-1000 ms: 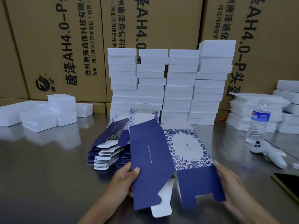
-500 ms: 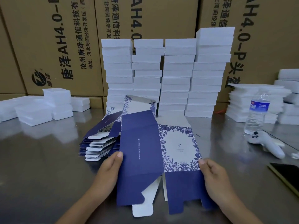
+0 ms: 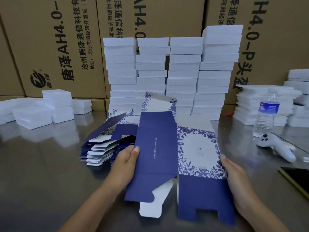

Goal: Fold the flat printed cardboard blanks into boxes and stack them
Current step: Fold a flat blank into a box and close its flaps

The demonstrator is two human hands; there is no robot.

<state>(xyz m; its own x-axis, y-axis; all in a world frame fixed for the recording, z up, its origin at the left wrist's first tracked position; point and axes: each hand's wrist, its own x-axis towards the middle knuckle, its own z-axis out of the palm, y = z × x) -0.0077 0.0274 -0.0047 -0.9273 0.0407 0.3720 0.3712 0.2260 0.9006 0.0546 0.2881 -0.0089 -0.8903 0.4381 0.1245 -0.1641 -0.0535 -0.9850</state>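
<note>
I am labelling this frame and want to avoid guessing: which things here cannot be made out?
All in the head view:
fingers of the left hand: hidden behind the cardboard blank; only the thumb shows.
white print on the blank's blue panel: too small to read.
pile of flat blanks: right part hidden behind the held blank.
dark flat device: cut off by the right edge.

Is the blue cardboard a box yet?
Not yet. The cardboard is only half folded: one panel bends up, bottom flaps hang loose.
</note>
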